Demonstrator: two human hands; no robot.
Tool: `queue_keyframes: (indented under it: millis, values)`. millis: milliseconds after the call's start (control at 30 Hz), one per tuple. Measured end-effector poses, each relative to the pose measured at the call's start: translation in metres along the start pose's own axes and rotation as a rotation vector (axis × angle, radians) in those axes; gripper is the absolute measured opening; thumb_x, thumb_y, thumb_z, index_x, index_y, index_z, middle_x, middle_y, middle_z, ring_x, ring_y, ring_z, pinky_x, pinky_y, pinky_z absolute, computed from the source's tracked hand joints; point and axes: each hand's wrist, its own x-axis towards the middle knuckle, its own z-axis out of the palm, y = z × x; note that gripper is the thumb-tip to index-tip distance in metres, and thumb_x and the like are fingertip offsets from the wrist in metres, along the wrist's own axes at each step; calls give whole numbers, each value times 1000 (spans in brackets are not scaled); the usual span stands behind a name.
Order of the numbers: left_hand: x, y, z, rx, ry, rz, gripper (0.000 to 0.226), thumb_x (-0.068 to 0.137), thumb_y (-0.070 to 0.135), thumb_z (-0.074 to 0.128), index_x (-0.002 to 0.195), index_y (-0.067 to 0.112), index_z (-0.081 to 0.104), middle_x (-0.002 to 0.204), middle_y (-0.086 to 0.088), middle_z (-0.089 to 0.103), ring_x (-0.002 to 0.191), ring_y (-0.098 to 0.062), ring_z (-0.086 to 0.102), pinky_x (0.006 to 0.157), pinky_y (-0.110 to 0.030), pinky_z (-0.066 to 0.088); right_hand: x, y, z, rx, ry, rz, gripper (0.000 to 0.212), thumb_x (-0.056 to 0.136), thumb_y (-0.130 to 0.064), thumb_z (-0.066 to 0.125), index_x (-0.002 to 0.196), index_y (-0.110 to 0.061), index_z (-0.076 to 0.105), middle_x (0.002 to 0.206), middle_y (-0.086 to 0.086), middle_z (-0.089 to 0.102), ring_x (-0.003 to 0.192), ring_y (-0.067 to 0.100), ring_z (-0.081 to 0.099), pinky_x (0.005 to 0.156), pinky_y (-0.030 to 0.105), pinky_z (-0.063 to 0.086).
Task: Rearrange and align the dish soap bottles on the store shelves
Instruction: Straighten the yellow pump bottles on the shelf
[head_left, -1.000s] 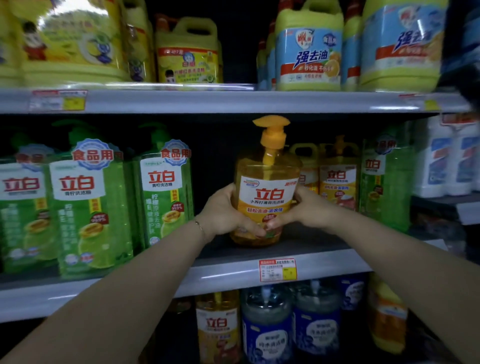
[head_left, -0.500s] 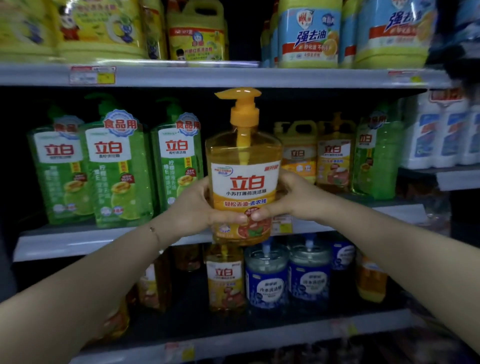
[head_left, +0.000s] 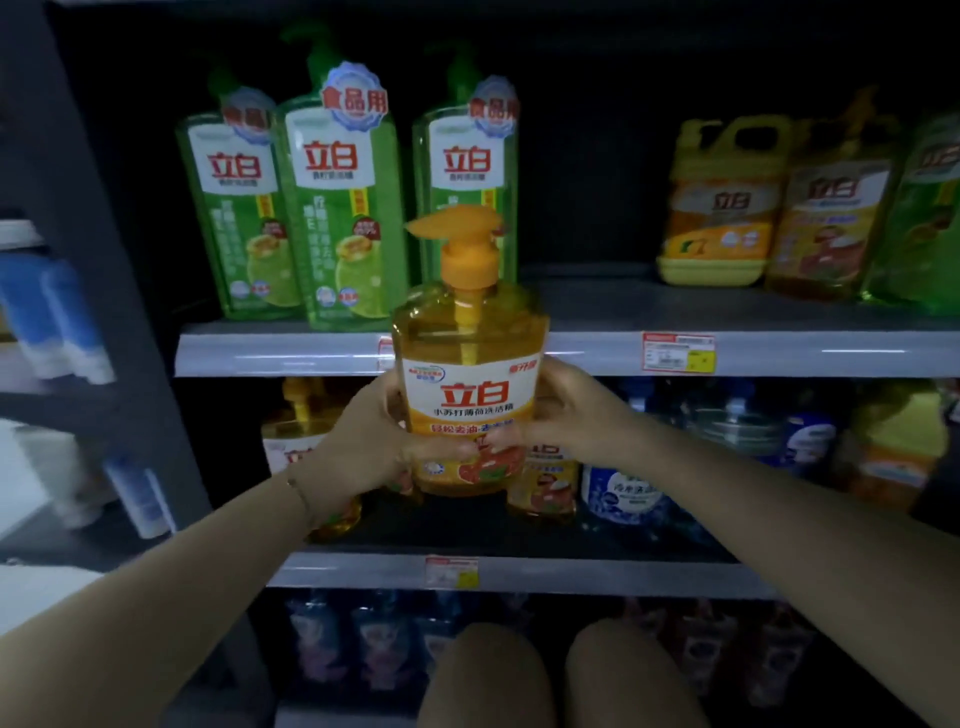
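While upright before the shelf edge (head_left: 779, 353), the orange bottle (head_left: 470, 384) is clasped by left hand (head_left: 363, 447) and right hand (head_left: 566, 410), fingers curled round it.

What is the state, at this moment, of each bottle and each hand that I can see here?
orange pump bottle: upright, held in the air, label toward the camera.
left hand: grips the bottle's left side.
right hand: grips its right side.
three green bottles: upright on the upper shelf, labels forward.
yellow jug: upright on the same shelf, to the right.
blue-label bottles: standing on the shelf below, blurred.
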Motion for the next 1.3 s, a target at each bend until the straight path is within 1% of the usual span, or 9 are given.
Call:
queue_keyframes:
  millis: [167, 267, 433, 600, 733, 867, 1000, 1133, 1300]
  values:
    - [-9, -63, -5, 13, 76, -29, 59, 54, -13, 82, 106, 9, 65, 97, 12, 75, 97, -5, 69, 77, -16, 54, 19, 51, 38, 12, -26, 42, 70, 72, -5, 80, 130, -23, 46, 126, -1, 60, 119, 13, 56, 99, 34, 48]
    - [-11, -102, -6, -16, 139, -37, 64, 56, -15, 82, 116, -5, 59, 106, -1, 74, 102, -12, 68, 83, -22, 56, 33, 80, 56, -3, -27, 90, 73, 70, -8, 81, 132, -20, 45, 129, 2, 58, 123, 16, 53, 104, 45, 44]
    - [-8, -145, -9, -122, 231, -67, 79, 57, 9, 86, 125, -9, 49, 119, -21, 65, 112, -31, 63, 87, -36, 56, 62, 111, 81, -57, -49, 176, 71, 73, -12, 79, 133, -23, 43, 133, 0, 56, 126, 17, 50, 107, 46, 40]
    - [-4, -170, -16, -34, 297, -109, 73, 58, 5, 86, 122, 4, 52, 116, -6, 67, 109, -16, 64, 89, -36, 56, 83, 130, 107, -87, -47, 245, 65, 78, -8, 75, 134, -18, 43, 132, 2, 57, 125, 17, 50, 103, 30, 39]
    - [1, -182, -25, 21, 305, -179, 60, 68, -2, 79, 120, 20, 58, 115, 5, 69, 111, -14, 63, 91, -37, 54, 93, 145, 124, -44, -12, 283, 66, 79, -10, 75, 135, -16, 41, 132, 4, 56, 125, 19, 50, 106, 37, 40]
    - [6, -180, -29, 217, 379, -225, 57, 71, 12, 82, 123, 15, 59, 111, 5, 69, 105, -11, 63, 89, -31, 53, 103, 151, 134, -101, 33, 294, 56, 86, -14, 68, 134, -12, 39, 132, 5, 56, 123, 20, 51, 101, 32, 41]
    - [13, -174, -29, 496, 441, -289, 40, 72, 25, 82, 103, 15, 61, 92, 8, 65, 82, -11, 59, 61, -13, 42, 106, 153, 145, -251, 90, 261, 55, 87, -14, 67, 133, -10, 37, 133, 7, 55, 124, 21, 51, 97, 29, 40]
    - [16, -177, -35, 767, 430, -309, 25, 82, 29, 72, 75, 19, 51, 71, 4, 55, 71, -19, 58, 57, -26, 38, 111, 157, 160, -375, 183, 233, 52, 87, -17, 66, 128, -7, 35, 129, 13, 56, 117, 26, 57, 91, 32, 48]
    - [14, -189, -40, 1043, 434, -259, 20, 88, 34, 65, 84, 15, 60, 78, -2, 63, 74, -23, 61, 57, -26, 35, 119, 156, 173, -401, 194, 232, 55, 89, -15, 64, 131, -6, 30, 133, 16, 52, 119, 29, 55, 93, 37, 50]
